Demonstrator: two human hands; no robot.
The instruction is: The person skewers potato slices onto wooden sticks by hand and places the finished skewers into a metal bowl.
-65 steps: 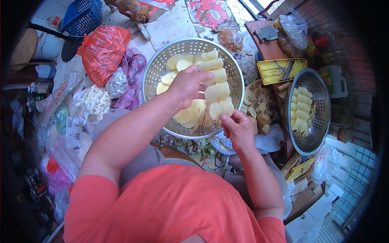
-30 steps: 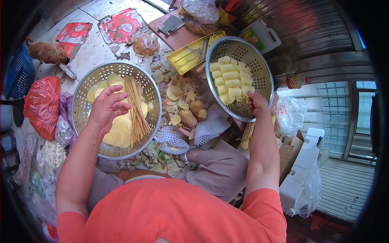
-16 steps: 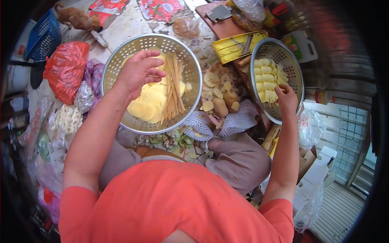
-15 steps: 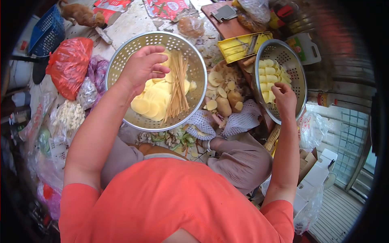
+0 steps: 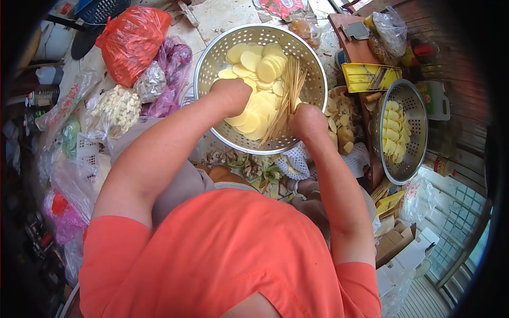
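A large perforated metal colander (image 5: 208, 58) holds pale yellow potato slices (image 5: 253, 114) and a bundle of thin wooden skewers (image 5: 286, 103). My left hand (image 5: 233, 97) is over the slices at the colander's left side, its fingers curled down and closed; what they hold is hidden. At the right rim, beside the skewers, my right hand (image 5: 309, 121) is also closed, its fingertips out of sight. A second metal colander (image 5: 419, 114) to the right contains rows of potato slices (image 5: 393, 132), overlapped and strung together.
Whole potatoes (image 5: 345, 139) and peelings lie between the colanders. A yellow tray (image 5: 371, 77) rests on a reddish-brown board by the right colander. At left are a red plastic bag (image 5: 131, 45) and a clear bag of white pieces (image 5: 117, 111). An open cardboard box (image 5: 395, 244) stands lower right.
My right hand has left the right colander and come to the skewers in the large one. My left hand has lowered onto the slices, its fingers now curled. The view has shifted, with the scene displaced.
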